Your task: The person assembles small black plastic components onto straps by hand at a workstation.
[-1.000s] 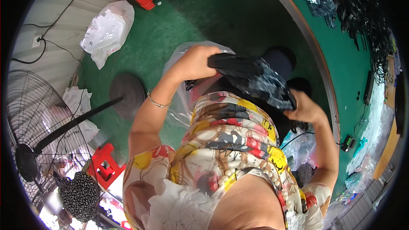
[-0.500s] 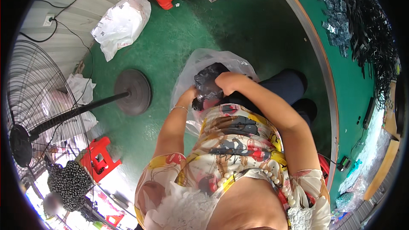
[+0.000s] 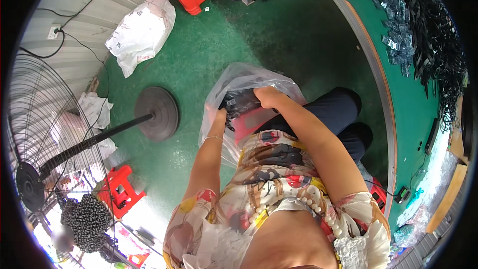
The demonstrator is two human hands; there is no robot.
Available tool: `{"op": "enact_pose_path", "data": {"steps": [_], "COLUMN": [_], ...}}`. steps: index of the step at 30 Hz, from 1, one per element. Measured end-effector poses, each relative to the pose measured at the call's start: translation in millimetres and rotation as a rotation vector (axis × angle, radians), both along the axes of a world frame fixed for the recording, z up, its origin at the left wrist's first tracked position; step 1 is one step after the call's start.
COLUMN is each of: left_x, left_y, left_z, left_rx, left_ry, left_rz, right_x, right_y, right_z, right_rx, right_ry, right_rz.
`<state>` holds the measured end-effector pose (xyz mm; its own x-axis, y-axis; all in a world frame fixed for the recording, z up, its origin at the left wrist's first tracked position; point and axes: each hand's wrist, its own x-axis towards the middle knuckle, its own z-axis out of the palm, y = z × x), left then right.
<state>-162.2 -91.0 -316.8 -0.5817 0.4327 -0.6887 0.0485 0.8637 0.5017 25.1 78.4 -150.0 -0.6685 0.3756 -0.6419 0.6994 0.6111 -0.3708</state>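
Currently, at frame centre, left hand [image 3: 219, 116] and right hand [image 3: 267, 97] touch opposite ends of a black bundle [image 3: 240, 103] within a clear bag [image 3: 264, 73]; whether either grips, cannot tell.

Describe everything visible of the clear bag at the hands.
The clear plastic bag looks thin, crinkled and slightly cloudy. Its mouth gapes upward in front of the patterned blouse; the left hand and right hand are at the opening, a shiny black bundle between them, pink material showing inside. Its base is hidden.
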Motion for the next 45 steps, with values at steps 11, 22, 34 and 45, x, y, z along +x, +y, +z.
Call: {"op": "enact_pose_path", "data": {"steps": [11,22,34,45], "left_x": [-0.8,60.4,212.5,313.2], "left_y": [4.7,46.2,201.1,297.8], "left_z": [23.8,118.5,393.4,414.4], "left_rx": [0.096,0.051,1.326,1.424], "left_ry": [0.149,-0.497,-0.052,0.676], "left_rz": [-0.436,-0.403,-1.02,-1.096], "right_x": [39.7,133.3,268.0,331.1], "right_y": [26.1,24.0,-24.6,56.6], "right_z": [-7.5,99.0,274.9,259.3], "right_rx": [0.142,0.072,0.605,0.92], "right_ry": [0.232,0.648,0.945,0.844], "right_rz": [-0.271,-0.441,-0.866,-1.159]}}
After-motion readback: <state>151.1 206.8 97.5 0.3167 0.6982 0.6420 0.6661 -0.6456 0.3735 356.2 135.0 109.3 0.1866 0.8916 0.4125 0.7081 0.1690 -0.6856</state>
